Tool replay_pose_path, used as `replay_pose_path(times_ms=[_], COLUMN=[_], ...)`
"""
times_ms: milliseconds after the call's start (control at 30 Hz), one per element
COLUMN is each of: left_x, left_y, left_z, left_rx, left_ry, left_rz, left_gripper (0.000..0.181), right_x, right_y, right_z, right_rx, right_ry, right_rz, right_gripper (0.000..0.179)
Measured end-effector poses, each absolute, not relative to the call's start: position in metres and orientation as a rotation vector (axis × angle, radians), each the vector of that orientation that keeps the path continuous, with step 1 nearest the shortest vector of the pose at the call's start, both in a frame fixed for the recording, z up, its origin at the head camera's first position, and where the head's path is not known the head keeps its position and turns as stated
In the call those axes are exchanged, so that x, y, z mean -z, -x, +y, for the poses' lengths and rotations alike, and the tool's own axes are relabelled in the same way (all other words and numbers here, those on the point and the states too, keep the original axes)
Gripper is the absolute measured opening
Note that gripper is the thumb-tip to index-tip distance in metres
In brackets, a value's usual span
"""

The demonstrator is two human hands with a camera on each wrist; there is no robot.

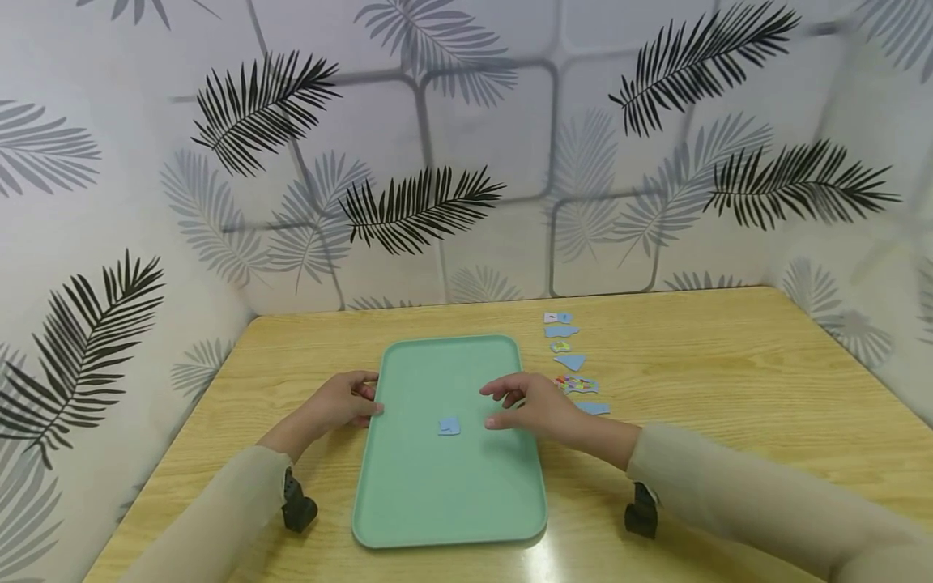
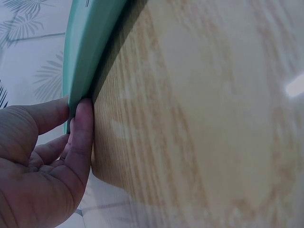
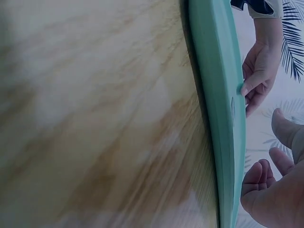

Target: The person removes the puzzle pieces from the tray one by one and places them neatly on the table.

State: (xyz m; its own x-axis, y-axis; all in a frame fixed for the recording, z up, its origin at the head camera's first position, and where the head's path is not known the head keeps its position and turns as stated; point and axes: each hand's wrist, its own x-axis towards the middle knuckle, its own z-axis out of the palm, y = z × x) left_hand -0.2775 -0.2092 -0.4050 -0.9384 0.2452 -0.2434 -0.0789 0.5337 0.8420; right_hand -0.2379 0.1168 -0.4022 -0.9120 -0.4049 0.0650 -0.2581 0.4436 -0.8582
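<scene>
A green tray (image 1: 445, 494) lies on the wooden table, with small light-blue puzzle pieces (image 1: 449, 426) near its middle. At its left edge, my left hand (image 1: 338, 405) holds the rim; in the left wrist view the thumb of that hand (image 2: 42, 161) is on the rim and the fingers are against the side below. My right hand (image 1: 535, 409) hovers over the tray's right part, fingers loosely bent and thumb apart, with nothing between them. The right wrist view shows this hand (image 3: 278, 185) beyond the tray's side wall (image 3: 218, 95).
Right of the tray, several puzzle pieces stand in a column: a white-and-blue one (image 1: 557, 318), plain blue ones (image 1: 561, 331), a small yellow-green one (image 1: 560, 346) and a multicoloured one (image 1: 579, 384). My right forearm passes close by the lowest blue piece (image 1: 594, 408). A leaf-patterned wall covering (image 1: 496, 243) rises behind the table.
</scene>
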Motion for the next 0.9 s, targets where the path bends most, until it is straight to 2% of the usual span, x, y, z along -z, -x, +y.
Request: replay_pose_path(times_ms=[433,900], left_x=[0.406,0.407], left_y=[0.278,0.279], left_z=[-0.207,-0.209], left_rx=[-1.388,-1.384], left_ry=[-0.138,-0.117], left_rz=[2.423,2.432], left_gripper=[0.061,0.060], right_x=[0.410,0.414], right_y=[0.252,0.259], right_z=[0.083,0.067], right_rx=[1.410,1.272], right_ry=[0.573,0.642], right_rz=[2.399,2.457], right_gripper=[0.039,0.036])
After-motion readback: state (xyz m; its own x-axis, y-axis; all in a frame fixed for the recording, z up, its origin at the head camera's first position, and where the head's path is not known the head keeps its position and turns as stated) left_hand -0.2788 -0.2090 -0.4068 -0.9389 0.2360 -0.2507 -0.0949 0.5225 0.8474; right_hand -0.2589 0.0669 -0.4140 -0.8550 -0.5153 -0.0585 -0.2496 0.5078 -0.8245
